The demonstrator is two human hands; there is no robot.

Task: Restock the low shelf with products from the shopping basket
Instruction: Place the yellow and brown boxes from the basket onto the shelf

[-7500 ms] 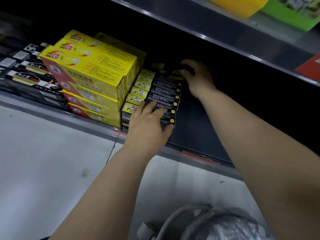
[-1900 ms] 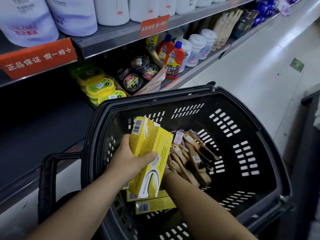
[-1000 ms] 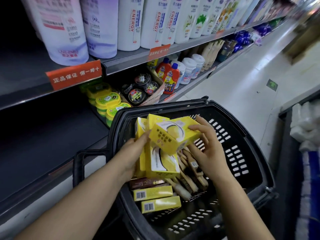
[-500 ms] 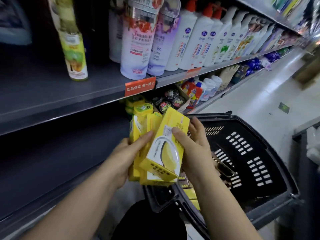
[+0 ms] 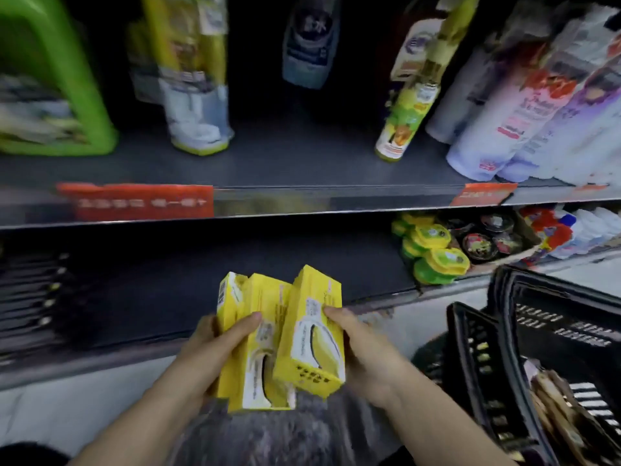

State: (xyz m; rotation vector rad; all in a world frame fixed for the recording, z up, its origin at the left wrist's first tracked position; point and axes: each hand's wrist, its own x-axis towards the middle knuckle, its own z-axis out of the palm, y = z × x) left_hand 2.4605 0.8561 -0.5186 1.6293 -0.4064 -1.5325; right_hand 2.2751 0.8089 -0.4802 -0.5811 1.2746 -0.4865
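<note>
Blur hides all print; the basket [image 5: 470,348] is cut off at right. The left hand [image 5: 215,344] and right hand [image 5: 364,348] clasp yellow boxes [image 5: 302,334] standing on end, tops toward the low shelf [image 5: 168,297].

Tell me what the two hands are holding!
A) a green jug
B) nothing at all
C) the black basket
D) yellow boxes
D: the left hand and the right hand both grip the yellow boxes, held up in front of the low shelf.
</note>
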